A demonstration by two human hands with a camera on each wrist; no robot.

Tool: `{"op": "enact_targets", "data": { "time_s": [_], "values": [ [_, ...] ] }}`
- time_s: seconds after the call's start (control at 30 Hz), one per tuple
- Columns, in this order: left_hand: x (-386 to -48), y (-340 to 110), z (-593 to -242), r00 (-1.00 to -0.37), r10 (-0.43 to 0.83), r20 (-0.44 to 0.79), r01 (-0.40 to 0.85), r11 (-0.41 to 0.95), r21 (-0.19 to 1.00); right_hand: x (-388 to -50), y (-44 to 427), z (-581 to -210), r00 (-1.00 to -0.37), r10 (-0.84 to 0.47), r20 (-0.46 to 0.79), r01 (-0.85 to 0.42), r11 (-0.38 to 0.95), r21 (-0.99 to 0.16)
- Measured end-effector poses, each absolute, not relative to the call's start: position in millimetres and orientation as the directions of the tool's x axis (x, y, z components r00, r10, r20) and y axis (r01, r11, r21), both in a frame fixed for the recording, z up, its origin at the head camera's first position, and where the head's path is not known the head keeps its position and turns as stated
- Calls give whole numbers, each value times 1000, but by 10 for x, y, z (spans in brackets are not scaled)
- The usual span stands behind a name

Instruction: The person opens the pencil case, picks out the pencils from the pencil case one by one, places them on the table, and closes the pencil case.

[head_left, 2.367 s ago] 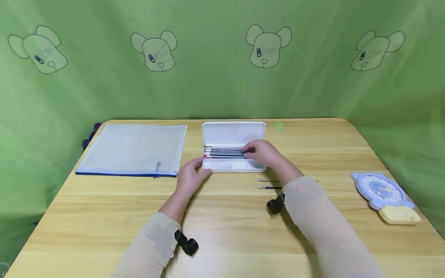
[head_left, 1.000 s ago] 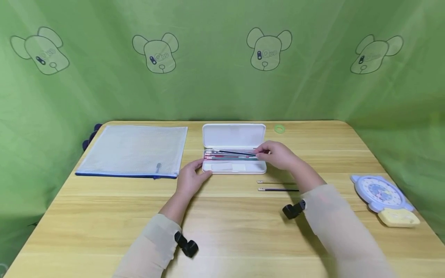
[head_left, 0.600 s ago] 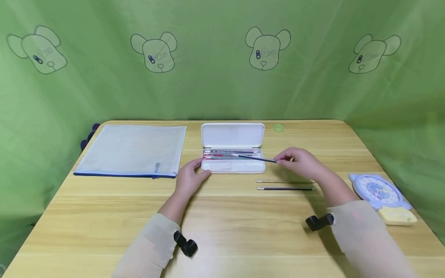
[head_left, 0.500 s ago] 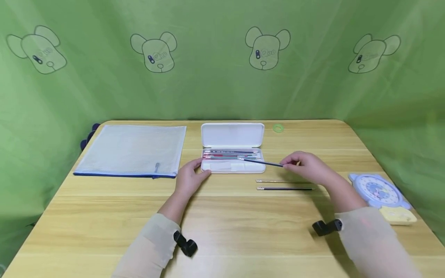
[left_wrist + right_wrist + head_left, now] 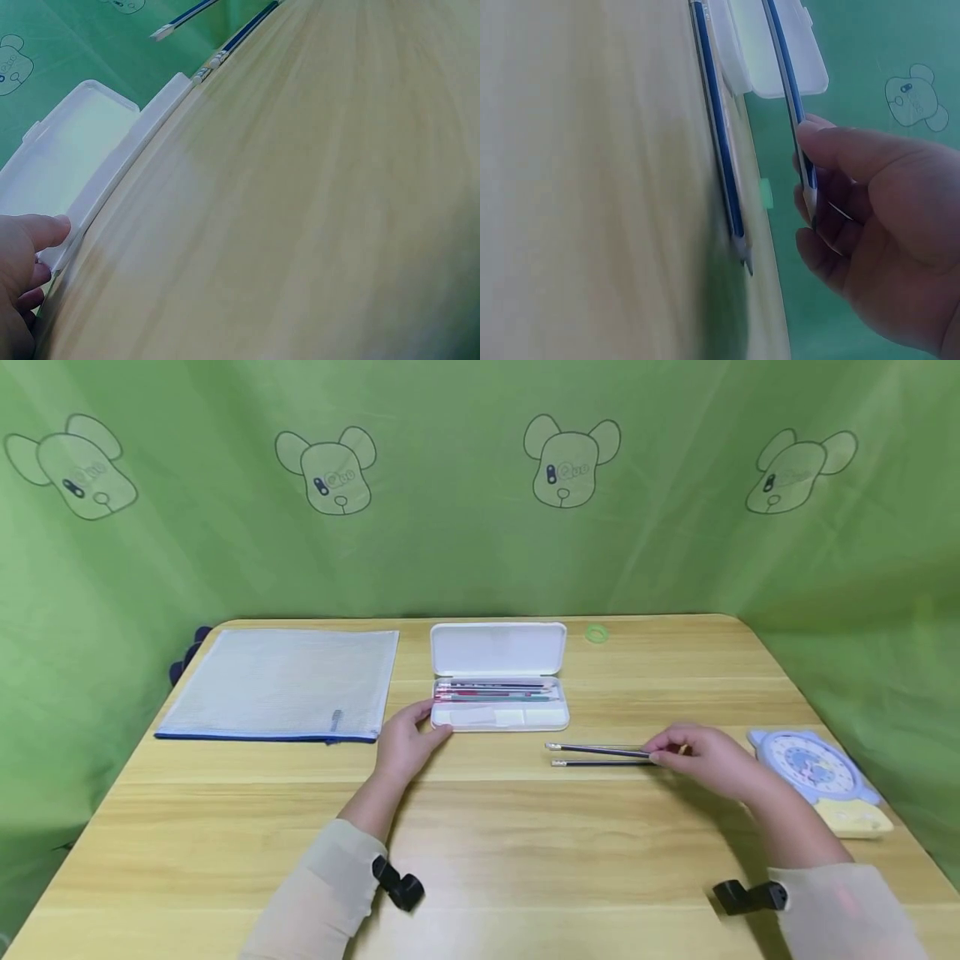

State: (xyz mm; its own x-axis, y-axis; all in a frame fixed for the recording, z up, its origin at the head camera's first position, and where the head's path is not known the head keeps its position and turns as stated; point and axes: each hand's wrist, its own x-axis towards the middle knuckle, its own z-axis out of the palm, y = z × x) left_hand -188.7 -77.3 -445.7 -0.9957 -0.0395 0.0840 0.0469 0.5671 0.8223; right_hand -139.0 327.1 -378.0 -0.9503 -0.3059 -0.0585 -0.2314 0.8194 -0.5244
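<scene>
My right hand [image 5: 701, 760] pinches a dark pencil [image 5: 600, 749] near its pointed end. In the right wrist view this pencil [image 5: 784, 64] is raised above the table, thumb and fingers around it. Beneath it lies another dark pencil [image 5: 600, 763], with a lighter one beside it, mostly hidden in the head view. The white pencil case [image 5: 498, 647] stands with its lid up and several pencils [image 5: 495, 697] inside. My left hand [image 5: 405, 745] holds the case's left front corner, with the thumb at the front edge, as the left wrist view shows on the case [image 5: 127, 165].
A mesh zip folder [image 5: 277, 685] with a blue edge lies at the left. A green ring [image 5: 596, 633] is near the back edge. At the right lies a blue toy clock [image 5: 813, 766] with a yellow base [image 5: 855, 818]. A green curtain [image 5: 450, 560] hangs behind the table.
My right hand has taken a dark pencil out of the case and carried it right and towards the front, over the two loose pencils. My left hand has stayed at the case.
</scene>
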Motion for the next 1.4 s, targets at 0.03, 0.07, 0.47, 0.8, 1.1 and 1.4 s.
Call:
{"op": "enact_targets", "data": {
  "time_s": [0.03,0.07,0.47,0.8,1.1,1.4],
  "values": [
    [-1887,-773,-4458,-996,-39,81,45,568,822,-1367,3287,-3791,-950,-305,-66,-227,820,-525],
    [-1889,-773,-4459,-996,-39,76,41,569,821,-1345,3299,-3803,-950,-303,-74,-221,821,-527],
    [-1884,-769,-4452,-998,-48,48,13,566,824,-1211,3350,-3948,-942,-317,-115,-221,838,-498],
    [-1891,-768,-4459,-997,-51,50,13,565,825,-1215,3358,-4031,-951,-301,-67,-243,864,-441],
    [-1885,-769,-4458,-997,-48,54,18,553,833,-1250,3355,-4073,-958,-284,-46,-239,874,-422],
    [-1884,-769,-4454,-997,-50,53,17,555,831,-1293,3343,-4099,-963,-269,-35,-228,873,-432]
  ]
}}
